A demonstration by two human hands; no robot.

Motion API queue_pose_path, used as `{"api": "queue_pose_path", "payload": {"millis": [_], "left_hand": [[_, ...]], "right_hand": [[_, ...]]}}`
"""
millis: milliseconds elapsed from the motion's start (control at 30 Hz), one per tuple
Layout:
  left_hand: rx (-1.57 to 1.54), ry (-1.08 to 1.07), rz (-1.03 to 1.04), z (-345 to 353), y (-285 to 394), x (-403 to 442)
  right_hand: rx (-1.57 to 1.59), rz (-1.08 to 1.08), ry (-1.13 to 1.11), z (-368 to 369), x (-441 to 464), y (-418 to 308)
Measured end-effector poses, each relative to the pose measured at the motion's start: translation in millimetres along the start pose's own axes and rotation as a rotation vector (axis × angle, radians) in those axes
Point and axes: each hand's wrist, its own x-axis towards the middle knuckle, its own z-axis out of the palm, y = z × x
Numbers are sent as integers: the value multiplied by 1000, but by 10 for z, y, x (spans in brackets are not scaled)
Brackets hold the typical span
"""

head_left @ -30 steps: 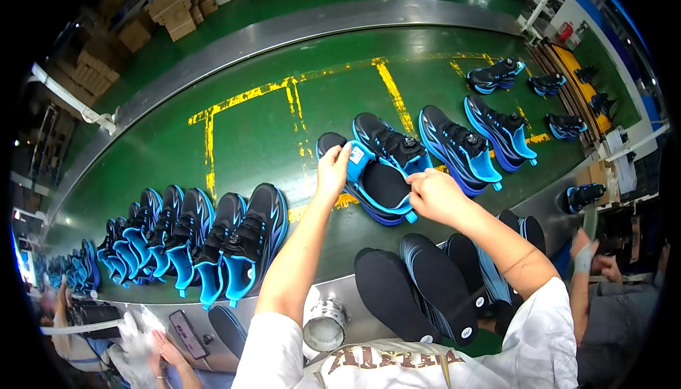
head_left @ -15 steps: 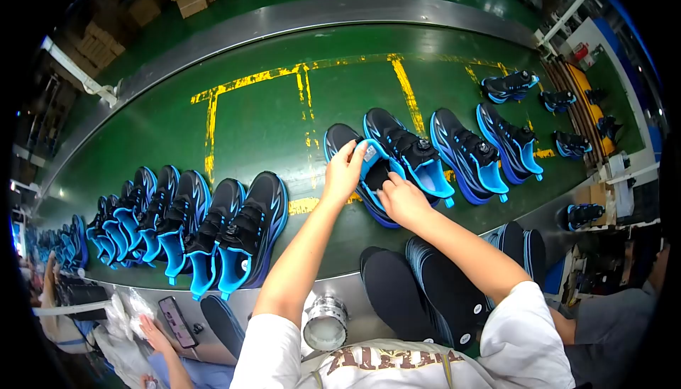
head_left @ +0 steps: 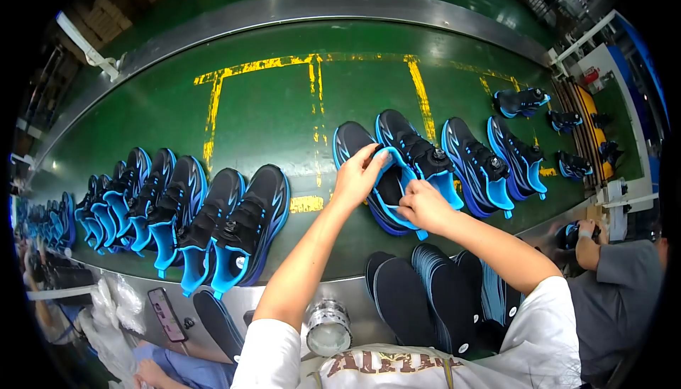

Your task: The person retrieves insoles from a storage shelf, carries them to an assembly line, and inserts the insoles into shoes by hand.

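A black shoe with a bright blue lining [head_left: 352, 140] sits on the green belt, its heel toward me. My left hand [head_left: 358, 174] pinches the shoe's tongue and holds the opening wide. At the collar's near right side, my right hand [head_left: 424, 206] has its fingers closed on the blue rim. A dark insole shows inside the shoe. Close on its right stands a matching shoe [head_left: 408, 137]. Stacks of black insoles [head_left: 443, 297] lie on the metal edge below my right forearm.
Several matching shoes [head_left: 259, 211] line the belt at left; others [head_left: 477, 165] stand at right. A glass jar [head_left: 329, 329], a phone [head_left: 167, 314] and another insole stack [head_left: 216, 321] rest along the near edge. Co-workers sit on both sides, one in a grey sleeve [head_left: 628, 265].
My right hand reached into the shoe, then drew back to its collar rim. My left hand stays at the tongue. Shoes on the left have shifted left and toward me in view.
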Motion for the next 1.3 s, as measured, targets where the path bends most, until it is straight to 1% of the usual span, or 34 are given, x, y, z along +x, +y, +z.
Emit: {"api": "queue_pose_path", "payload": {"millis": [67,100,200,233,300,333,367,433,500,567,633,667,700,733,767,800,833,867,900,933,967,1000,1067,1100,1133,1200,1267,1300], "left_hand": [[49,13,-45,8,58,-7],[54,16,-37,18,69,-10],[-20,73,66,80,-131,43],[-20,87,74,89,-165,44],[-25,116,90,108,-202,41],[-9,90,74,107,-199,43],[8,65,58,88,-198,44],[66,-19,31,23,-90,0],[77,-17,48,23,-120,7],[98,-24,24,20,-155,24],[41,-1,56,70,-194,30],[13,9,76,102,-200,41],[32,-7,51,118,-200,43],[24,55,78,164,-199,32],[15,116,106,230,-196,12],[9,178,133,278,-193,-18],[38,166,92,288,-83,-99],[135,175,87,312,-4,-168],[209,259,205,357,-41,-193],[283,346,323,398,-69,-205],[256,357,347,436,-98,-213],[295,429,508,466,-76,-200],[243,383,571,495,-104,-195],[206,390,694,534,-184,-161],[225,357,734,547,-217,-161],[287,275,757,553,-275,-199],[303,294,814,540,-310,-158],[329,263,791,493,-284,-143]], "right_hand": [[-38,-68,55,170,85,34],[-84,-65,25,230,157,18],[-166,-24,47,431,325,88],[-207,29,-37,444,349,90],[-217,66,-114,404,336,49],[-227,82,-154,349,338,19],[-296,106,-297,306,371,-7],[-440,111,-485,309,378,15],[-567,112,-683,290,418,-8],[-733,-22,-723,316,396,11],[-869,-169,-749,286,394,-17],[-854,-181,-761,317,411,11],[-839,-192,-773,317,441,2],[-826,-202,-785,307,459,2],[-775,-131,-926,296,526,4],[-661,-82,-881,226,528,-16],[-547,-35,-834,176,533,-29],[-434,10,-788,121,543,-49],[-302,104,-811,28,611,-97],[-145,79,-583,198,590,63],[-182,-13,-531,256,618,93],[-223,-102,-474,296,650,107],[-294,-164,-426,373,679,96],[-320,-151,-437,422,689,76],[-340,-131,-467,459,710,63],[-383,-86,-545,498,789,58],[-412,-38,-633,493,913,58],[-421,-21,-675,481,967,54]]}}
